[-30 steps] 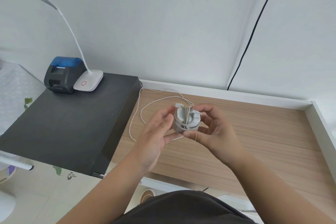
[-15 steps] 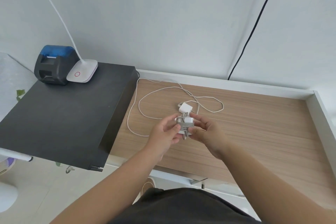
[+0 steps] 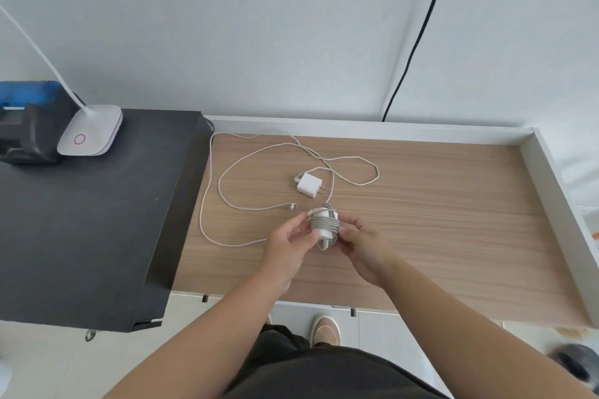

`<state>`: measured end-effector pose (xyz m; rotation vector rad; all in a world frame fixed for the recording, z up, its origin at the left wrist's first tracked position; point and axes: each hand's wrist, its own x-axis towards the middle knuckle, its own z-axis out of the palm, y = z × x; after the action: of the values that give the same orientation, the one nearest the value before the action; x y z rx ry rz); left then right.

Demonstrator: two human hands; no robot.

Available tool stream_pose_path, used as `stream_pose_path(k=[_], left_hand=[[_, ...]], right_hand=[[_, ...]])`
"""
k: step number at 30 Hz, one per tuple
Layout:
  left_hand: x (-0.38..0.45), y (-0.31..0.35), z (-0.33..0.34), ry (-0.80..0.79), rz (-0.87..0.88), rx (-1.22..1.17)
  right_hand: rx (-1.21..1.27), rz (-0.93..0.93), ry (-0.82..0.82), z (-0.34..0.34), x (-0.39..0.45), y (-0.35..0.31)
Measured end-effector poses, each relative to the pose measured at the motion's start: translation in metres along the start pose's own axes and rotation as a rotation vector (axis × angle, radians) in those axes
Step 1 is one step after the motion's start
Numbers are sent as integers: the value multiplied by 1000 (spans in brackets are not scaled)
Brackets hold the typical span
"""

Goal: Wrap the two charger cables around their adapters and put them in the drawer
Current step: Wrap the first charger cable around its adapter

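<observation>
A white adapter with grey cable wound round it, the wrapped charger (image 3: 325, 224), sits low over the wooden desk top (image 3: 437, 220). My left hand (image 3: 289, 244) pinches its left side and my right hand (image 3: 363, 244) grips its right side. Behind it on the desk lies the second white adapter (image 3: 308, 185), bare, with its long white cable (image 3: 220, 185) spread in loose loops to the left and right. No drawer is plainly in view.
A black raised shelf (image 3: 84, 220) takes up the left, carrying a white lamp base (image 3: 90, 134) and a black and blue printer (image 3: 27, 126). White rims (image 3: 551, 191) edge the desk at the back and right. A black wire (image 3: 418, 36) runs down the wall.
Both hands have lowered the wrapped charger from chest height to just above the desk. The view has tilted down, so the second adapter and its loose cable now show.
</observation>
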<state>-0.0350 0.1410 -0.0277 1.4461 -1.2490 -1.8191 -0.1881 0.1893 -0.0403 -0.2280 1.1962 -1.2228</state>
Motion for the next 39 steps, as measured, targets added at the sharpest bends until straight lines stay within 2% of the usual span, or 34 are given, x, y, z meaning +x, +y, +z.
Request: stream_pose_path(k=[5, 10, 12, 17, 20, 24, 29, 32, 35, 39], left_hand=[[-4, -6, 6, 20, 112, 114], [-7, -10, 12, 2, 235, 324], [-8, -12, 15, -9, 263, 339], [-4, -15, 10, 39, 219, 286], [1, -20, 6, 66, 98, 204], [7, -24, 10, 10, -40, 28], [3, -25, 14, 30, 23, 150], [4, -24, 15, 7, 87, 240], [8, -22, 15, -15, 107, 304], [11, -21, 15, -14, 109, 332]], right_hand=[[17, 11, -42, -6, 1, 6], [-112, 46, -71, -4, -2, 8], [-173, 22, -97, -5, -1, 9], [-162, 3, 79, -13, 6, 13], [-190, -11, 81, -15, 9, 14], [-247, -54, 58, -17, 9, 16], [-259, -53, 119, -21, 4, 15], [-347, -119, 152, -26, -1, 13], [-446, -176, 87, -31, -4, 11], [-426, -189, 52, -34, -6, 12]])
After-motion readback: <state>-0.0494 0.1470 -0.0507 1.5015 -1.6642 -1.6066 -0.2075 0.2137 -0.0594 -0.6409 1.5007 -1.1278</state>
